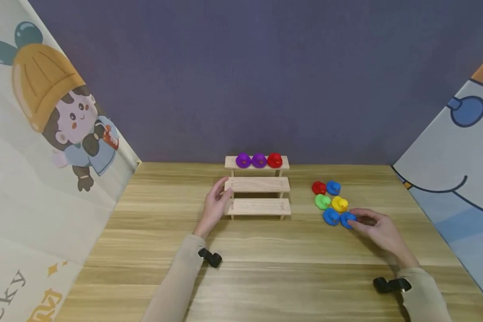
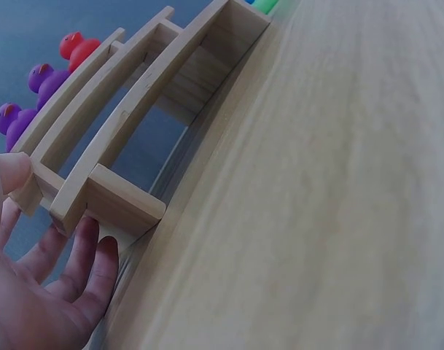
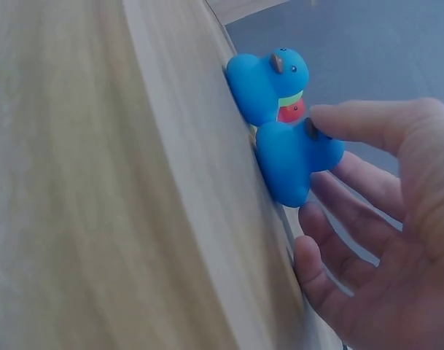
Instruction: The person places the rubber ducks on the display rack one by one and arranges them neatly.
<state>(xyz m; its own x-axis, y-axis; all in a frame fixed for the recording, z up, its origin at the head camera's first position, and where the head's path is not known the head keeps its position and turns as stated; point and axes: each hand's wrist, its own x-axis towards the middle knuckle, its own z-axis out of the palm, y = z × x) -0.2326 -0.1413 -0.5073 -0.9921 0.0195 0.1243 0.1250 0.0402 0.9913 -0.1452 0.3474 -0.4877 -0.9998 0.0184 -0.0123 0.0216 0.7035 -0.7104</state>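
Observation:
A small three-step wooden rack (image 1: 258,206) stands at the middle of the table. My left hand (image 1: 215,206) holds its left end; in the left wrist view the thumb lies on a step's end and the fingers (image 2: 82,251) curl by the side. On the top step sit two purple rubber ducks (image 1: 243,160) and a red duck (image 1: 275,160). To the right, my right hand (image 1: 380,230) pinches a blue rubber duck (image 3: 283,160) by its head, thumb on the near side. That duck still touches the tabletop, beside another blue duck (image 3: 252,87).
Close by on the wooden table (image 1: 265,277) are a red duck (image 1: 319,188), a third blue duck (image 1: 333,188), a green duck (image 1: 322,201) and a yellow duck (image 1: 340,204). A dark panel (image 1: 257,80) rises behind; printed panels flank both sides.

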